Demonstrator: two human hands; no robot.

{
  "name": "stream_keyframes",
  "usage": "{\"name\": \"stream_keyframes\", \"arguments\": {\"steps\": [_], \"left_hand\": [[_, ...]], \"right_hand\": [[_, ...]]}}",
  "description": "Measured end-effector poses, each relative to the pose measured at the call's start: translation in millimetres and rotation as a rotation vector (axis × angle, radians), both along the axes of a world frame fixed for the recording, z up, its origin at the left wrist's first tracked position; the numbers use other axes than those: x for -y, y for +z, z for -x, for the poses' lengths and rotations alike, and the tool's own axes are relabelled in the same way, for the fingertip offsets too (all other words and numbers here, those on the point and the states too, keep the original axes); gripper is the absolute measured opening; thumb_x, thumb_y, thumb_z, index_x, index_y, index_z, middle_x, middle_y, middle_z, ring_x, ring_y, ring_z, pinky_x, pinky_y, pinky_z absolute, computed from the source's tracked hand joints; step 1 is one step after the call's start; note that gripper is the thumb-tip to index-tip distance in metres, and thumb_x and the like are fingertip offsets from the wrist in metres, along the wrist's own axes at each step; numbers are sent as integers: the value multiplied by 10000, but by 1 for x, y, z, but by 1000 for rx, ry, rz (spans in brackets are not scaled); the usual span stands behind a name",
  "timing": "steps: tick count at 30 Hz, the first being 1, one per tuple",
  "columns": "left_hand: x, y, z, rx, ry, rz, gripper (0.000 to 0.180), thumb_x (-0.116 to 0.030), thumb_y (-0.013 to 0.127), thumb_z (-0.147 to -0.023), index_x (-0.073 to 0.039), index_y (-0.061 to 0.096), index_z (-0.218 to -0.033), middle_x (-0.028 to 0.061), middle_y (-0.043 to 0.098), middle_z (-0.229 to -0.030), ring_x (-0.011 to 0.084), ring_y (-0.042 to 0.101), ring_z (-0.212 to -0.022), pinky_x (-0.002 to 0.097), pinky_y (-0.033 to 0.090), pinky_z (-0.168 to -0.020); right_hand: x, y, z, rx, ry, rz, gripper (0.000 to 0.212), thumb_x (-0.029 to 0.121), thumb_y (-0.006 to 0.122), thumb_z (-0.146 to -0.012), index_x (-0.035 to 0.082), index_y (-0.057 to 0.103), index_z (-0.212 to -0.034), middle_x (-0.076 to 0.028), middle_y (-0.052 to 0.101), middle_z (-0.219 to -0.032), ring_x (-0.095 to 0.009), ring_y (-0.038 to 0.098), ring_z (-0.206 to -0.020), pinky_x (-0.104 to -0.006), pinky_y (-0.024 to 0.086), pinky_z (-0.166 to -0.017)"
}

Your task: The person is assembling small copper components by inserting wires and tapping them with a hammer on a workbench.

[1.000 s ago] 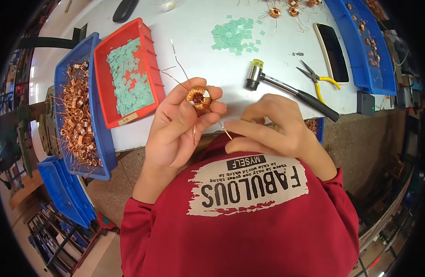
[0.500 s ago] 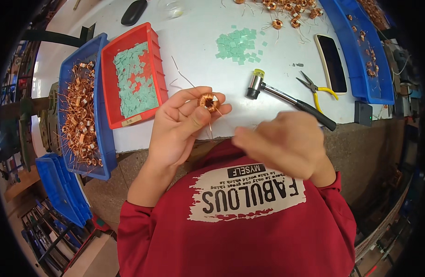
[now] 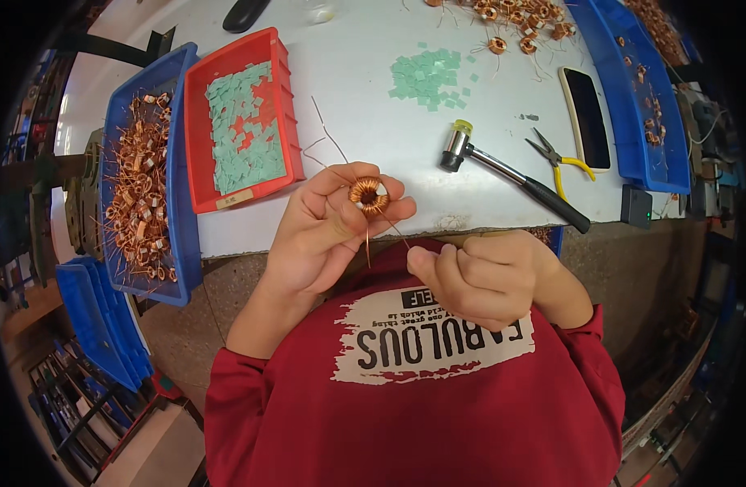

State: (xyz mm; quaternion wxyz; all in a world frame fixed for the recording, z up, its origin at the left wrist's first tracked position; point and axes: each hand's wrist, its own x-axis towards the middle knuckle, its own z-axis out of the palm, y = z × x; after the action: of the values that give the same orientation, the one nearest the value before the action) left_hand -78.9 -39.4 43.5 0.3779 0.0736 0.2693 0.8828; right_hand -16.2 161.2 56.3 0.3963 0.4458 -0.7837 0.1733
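Note:
Between the thumb and fingers of my left hand [image 3: 316, 231] is a copper-wound toroid coil [image 3: 368, 196], its hole facing up and a small white piece at its upper right. Long wire leads stick out from it, some toward the upper left, others downward. My right hand [image 3: 486, 276] is closed in front of my shirt, lower and to the right. Its thumb and forefinger pinch the end of one thin wire lead [image 3: 395, 230] that runs down from the coil. Both hands are at the near edge of the white table [image 3: 348, 97].
At left stand a red bin [image 3: 295, 154] of green squares and a blue bin [image 3: 186, 195] full of coils. Loose green squares [image 3: 428, 77], a hammer [image 3: 519, 183], yellow-handled pliers [image 3: 559, 162] and a phone [image 3: 585, 118] lie beyond my hands. Another blue bin [image 3: 632, 105] is at right.
My right hand has come down and closed on a wire lead of the coil; before, it was blurred and apart. My left hand still holds the coil. The whole view has shifted slightly.

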Motion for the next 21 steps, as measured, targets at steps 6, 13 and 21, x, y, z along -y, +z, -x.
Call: {"name": "stream_keyframes", "arguments": {"steps": [6,13,21], "left_hand": [[-6,28,-3,-184,34,309,403,47,505,-864,-16,410,-1250,198,573,-1095,286,616,-999,360,458,-939],[-23,32,-12,-492,125,545,384,59,479,-888,-29,352,-1239,202,599,-1049,231,603,-921,313,480,-840],[-32,43,-19,-413,85,626,376,59,561,-849,-51,315,-1112,158,620,-950,180,590,-847,261,473,-767]], "right_hand": [[-5,-5,7,-103,-60,-140,33,111,697,-779,82,681,-781,-12,540,-767,-78,407,-561,-184,358,-472],[-24,13,29,1214,-220,894,300,283,493,-927,26,647,-907,-11,520,-705,-80,345,-490,-220,296,-440],[-14,11,90,2151,385,1275,338,284,491,-955,-33,609,-949,-11,507,-698,-12,292,-487,-138,182,-393]]}}
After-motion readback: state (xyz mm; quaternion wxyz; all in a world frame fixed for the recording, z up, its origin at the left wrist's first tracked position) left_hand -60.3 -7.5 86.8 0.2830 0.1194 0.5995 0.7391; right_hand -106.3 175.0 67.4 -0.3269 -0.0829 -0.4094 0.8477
